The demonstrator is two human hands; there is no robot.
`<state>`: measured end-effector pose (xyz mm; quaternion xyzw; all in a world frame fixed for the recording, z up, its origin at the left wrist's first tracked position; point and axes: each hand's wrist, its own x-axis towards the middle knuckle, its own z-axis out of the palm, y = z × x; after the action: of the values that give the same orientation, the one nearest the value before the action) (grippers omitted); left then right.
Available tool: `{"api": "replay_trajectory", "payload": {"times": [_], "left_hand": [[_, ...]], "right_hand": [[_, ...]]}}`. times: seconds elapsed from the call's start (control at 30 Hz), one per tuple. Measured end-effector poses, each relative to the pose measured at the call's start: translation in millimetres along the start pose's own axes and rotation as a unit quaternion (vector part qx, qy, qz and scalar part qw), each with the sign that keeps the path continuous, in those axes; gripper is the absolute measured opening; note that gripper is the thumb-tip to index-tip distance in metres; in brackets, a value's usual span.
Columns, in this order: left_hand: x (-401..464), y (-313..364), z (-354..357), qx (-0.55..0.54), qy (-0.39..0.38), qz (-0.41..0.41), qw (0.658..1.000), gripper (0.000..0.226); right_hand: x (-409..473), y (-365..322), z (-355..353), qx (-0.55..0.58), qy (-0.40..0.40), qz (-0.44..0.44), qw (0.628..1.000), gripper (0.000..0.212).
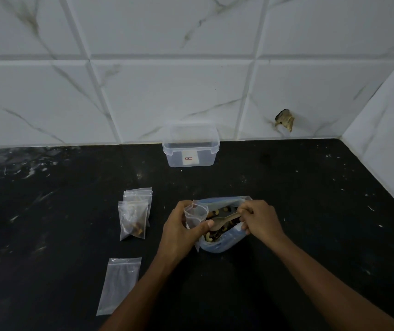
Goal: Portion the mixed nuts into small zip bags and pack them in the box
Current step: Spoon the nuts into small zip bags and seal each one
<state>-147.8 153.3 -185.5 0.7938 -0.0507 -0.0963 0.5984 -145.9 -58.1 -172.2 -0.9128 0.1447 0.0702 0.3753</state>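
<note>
A large clear bag of mixed nuts lies open on the black counter. My left hand holds a small zip bag open over its left rim. My right hand grips a spoon by the handle, with the bowl down among the nuts beside the small bag's mouth. Several filled small bags lie stacked to the left. An empty zip bag lies flat at the lower left. A clear plastic box stands open against the back wall.
White marble-look tiles rise behind the black counter and along its right side. A chipped hole marks the back wall at the right. Pale smears cover the counter at the far left.
</note>
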Motion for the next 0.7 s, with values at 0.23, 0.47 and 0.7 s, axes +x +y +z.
{"api": "replay_trajectory", "payload": {"times": [0.23,0.47,0.7], "left_hand": [[0.5,0.6,-3.7,-0.008,-0.004,-0.006,1.000,0.044],[-0.6,-2.7,0.2,-0.014,0.000,-0.004,1.000,0.045],[0.1,-1.1,-0.8,-0.005,0.003,-0.003,1.000,0.045]], "right_hand": [[0.1,0.3,-12.4,-0.078,-0.038,-0.040,0.995,0.015],[-3.9,2.7,12.4,0.092,-0.039,0.090,0.991,0.016],[-3.8,3.7,12.6,0.106,-0.042,0.105,0.988,0.014]]}}
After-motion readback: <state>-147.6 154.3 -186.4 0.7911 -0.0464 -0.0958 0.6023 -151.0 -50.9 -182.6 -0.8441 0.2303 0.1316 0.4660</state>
